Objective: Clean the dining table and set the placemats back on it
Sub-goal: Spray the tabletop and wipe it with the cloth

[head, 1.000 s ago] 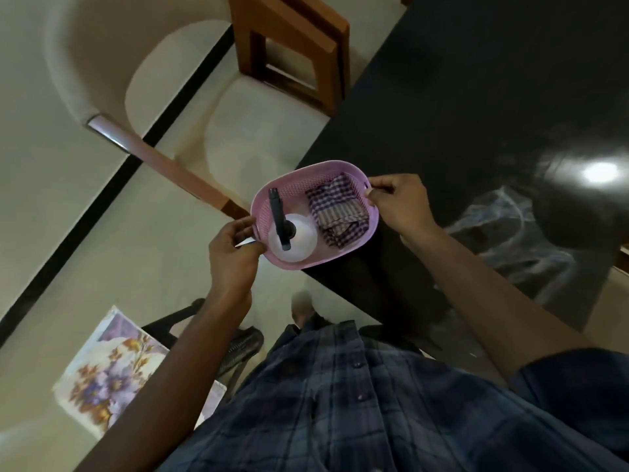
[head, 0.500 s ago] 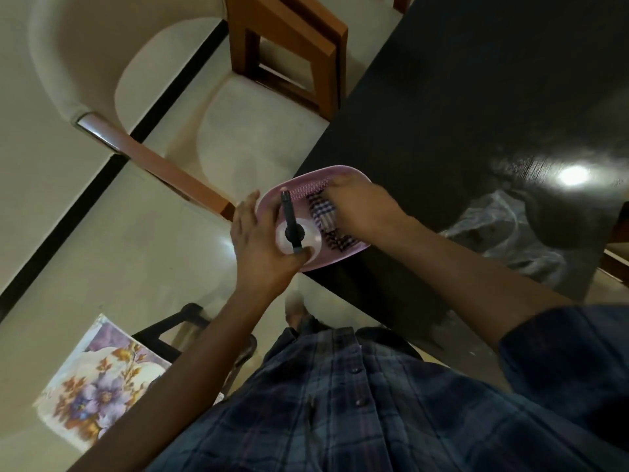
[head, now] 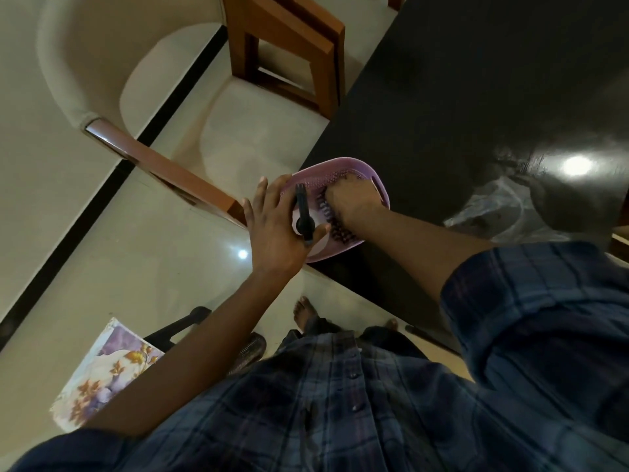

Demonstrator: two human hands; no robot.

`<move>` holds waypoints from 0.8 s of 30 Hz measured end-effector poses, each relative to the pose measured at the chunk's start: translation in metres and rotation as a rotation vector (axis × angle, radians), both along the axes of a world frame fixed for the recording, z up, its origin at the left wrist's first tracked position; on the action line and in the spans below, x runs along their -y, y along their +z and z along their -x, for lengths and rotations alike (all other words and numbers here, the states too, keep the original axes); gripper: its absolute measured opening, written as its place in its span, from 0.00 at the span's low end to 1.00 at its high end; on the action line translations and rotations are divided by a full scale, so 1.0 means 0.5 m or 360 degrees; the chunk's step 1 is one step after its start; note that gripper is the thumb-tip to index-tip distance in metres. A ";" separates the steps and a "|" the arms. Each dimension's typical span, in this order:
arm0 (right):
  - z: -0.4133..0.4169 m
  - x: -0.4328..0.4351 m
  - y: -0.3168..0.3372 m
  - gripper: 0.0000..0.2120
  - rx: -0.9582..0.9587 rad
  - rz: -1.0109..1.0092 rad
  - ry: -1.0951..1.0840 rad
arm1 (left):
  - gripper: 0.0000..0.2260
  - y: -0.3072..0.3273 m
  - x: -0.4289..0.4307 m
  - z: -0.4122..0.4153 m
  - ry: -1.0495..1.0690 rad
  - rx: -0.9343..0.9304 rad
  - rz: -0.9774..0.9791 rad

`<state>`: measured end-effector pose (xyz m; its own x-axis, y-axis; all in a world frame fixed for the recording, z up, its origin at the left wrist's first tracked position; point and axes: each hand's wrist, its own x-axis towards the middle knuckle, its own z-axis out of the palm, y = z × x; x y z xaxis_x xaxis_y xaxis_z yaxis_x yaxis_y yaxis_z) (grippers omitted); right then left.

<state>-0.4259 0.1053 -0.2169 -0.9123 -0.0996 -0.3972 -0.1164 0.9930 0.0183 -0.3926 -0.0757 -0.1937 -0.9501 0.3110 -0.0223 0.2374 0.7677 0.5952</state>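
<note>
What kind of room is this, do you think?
Most likely a dining area in a home: a dark dining table, a wooden chair standing beside it, a glossy tiled floor, and a floral placemat set aside off the table.

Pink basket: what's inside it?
A white spray bottle with a black nozzle, partly under the left hand, and a checked cloth, mostly covered by the right hand curled into it. Anything else in the pink basket is hidden beneath them.
</note>
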 end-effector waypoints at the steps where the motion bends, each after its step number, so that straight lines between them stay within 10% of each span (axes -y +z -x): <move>1: 0.000 -0.001 0.000 0.12 -0.0037 0.0033 -0.0039 | 0.38 0.003 -0.004 -0.003 -0.0017 -0.0025 -0.0024; 6: -0.014 -0.024 -0.005 0.23 -0.0105 0.0172 -0.0054 | 0.32 0.054 -0.027 -0.010 0.0012 -0.0160 -0.0213; 24: -0.041 -0.038 0.048 0.12 0.0125 0.0718 -0.0135 | 0.18 0.202 -0.033 -0.111 0.0185 -0.0225 -0.0652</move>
